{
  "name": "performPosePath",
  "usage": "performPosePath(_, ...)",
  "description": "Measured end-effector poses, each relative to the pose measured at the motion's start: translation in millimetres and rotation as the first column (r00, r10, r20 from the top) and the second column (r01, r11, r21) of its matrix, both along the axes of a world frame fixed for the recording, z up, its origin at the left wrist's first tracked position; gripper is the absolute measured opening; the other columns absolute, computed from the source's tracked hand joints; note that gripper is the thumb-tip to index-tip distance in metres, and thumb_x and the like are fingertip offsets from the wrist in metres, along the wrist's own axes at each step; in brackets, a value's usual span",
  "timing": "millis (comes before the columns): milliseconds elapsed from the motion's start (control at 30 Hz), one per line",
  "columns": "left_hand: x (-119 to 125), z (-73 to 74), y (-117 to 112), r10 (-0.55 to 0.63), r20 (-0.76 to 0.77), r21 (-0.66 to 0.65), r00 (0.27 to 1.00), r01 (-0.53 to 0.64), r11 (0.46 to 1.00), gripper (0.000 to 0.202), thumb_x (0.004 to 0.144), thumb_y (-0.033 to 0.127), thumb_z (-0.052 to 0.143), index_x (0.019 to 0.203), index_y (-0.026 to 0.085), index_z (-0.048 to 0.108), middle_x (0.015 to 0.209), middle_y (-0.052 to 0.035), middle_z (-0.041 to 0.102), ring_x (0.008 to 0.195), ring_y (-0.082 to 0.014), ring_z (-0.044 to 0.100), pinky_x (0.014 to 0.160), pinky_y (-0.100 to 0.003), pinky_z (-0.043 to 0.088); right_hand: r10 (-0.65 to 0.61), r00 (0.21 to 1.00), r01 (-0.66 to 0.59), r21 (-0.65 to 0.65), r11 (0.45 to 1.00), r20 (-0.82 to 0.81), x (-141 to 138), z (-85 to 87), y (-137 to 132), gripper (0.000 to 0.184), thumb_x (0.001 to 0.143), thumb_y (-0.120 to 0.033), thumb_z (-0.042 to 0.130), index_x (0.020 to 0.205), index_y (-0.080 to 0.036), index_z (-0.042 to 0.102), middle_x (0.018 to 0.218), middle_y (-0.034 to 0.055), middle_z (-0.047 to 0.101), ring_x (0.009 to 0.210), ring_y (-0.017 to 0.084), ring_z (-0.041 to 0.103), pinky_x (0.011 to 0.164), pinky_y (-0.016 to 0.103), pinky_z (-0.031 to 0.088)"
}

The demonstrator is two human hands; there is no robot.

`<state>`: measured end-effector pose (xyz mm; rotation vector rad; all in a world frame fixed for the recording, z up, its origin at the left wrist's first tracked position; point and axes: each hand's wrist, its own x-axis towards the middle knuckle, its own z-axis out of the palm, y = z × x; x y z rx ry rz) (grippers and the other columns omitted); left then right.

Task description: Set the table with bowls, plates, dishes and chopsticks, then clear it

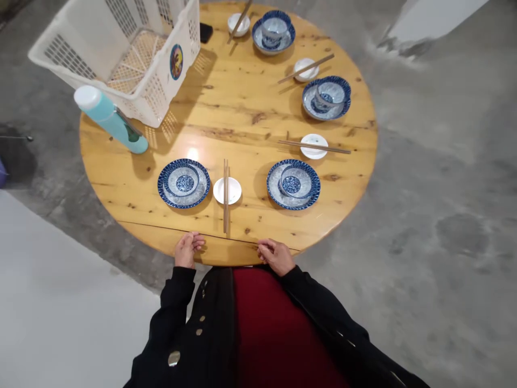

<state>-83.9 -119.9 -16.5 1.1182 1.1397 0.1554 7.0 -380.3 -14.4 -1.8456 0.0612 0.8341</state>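
Note:
My left hand (187, 249) and my right hand (276, 255) both rest on the near edge of a round wooden table (242, 116), fingers curled loosely, nothing in them. Just beyond them lies a pair of chopsticks (226, 195) across a small white dish (227, 190). To the left of that dish stands a blue patterned plate with a bowl on it (183, 183). A second such plate and bowl (293, 184) stand to the right.
Two more blue plate-and-bowl sets (326, 97) (273, 31) with white dishes and chopsticks (314, 146) line the right and far rim. A white plastic crate (121, 54) tilts at the far left, with a teal bottle (111, 119) lying beside it. A grey concrete floor surrounds the table.

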Motion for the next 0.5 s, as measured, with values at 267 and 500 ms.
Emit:
performPosePath(267, 5, 34.9, -53, 0.069, 0.009, 0.195, 0.998, -0.069, 0.978, 0.047, 0.065, 0.052, 0.072, 0.089, 0.013, 0.066, 0.075, -0.0053, 0.071, 0.062, -0.0137, 0.065, 0.057, -0.024, 0.048, 0.093, 0.979, -0.099, 0.028, 0.995, 0.184, 19, -7.3, -65, 0.029, 0.079, -0.044, 0.050, 0.086, -0.020, 0.065, 0.066, 0.0038, 0.066, 0.055, 0.020, 0.064, 0.057, 0.033, 0.051)
performPosePath(500, 44, 54.1, -190, 0.082, 0.028, 0.169, 0.996, -0.085, 0.982, 0.050, 0.055, 0.052, 0.076, 0.082, 0.012, 0.067, 0.069, -0.0058, 0.070, 0.057, -0.0145, 0.063, 0.053, -0.024, 0.046, -0.114, 0.993, 0.112, 0.049, 0.993, 0.034, 41, -28.0, -208, 0.037, 0.067, -0.055, 0.051, 0.081, -0.024, 0.063, 0.066, 0.0077, 0.069, 0.054, 0.025, 0.065, 0.047, 0.036, 0.049)
